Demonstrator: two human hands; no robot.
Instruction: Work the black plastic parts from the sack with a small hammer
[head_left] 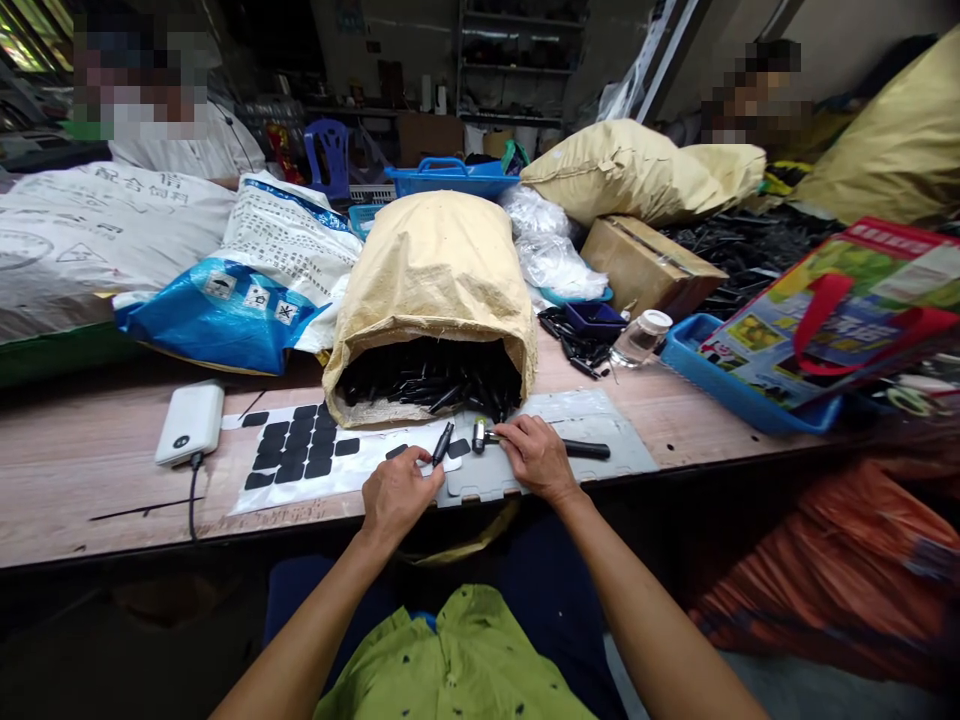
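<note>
My left hand (399, 492) pinches a small black stick-shaped part (442, 442) that points up and away from it. My right hand (534, 455) rests on the handle of a small hammer (540, 443), whose metal head (478, 435) lies just right of the part. Both hands work over a grey plate (607, 440) at the table's near edge. A white sheet with several black square pads (296, 452) lies to the left of my left hand. Directly behind the hands, a tan sack (431, 290) lies on its side, its open mouth full of black parts (431, 385).
A white power bank (190, 422) with a cable lies at the left. Printed sacks (247, 270), a cardboard box (649, 262), a glass jar (641, 338) and a blue tray (731, 395) under a colourful bag crowd the back and right. Two other people sit across the table.
</note>
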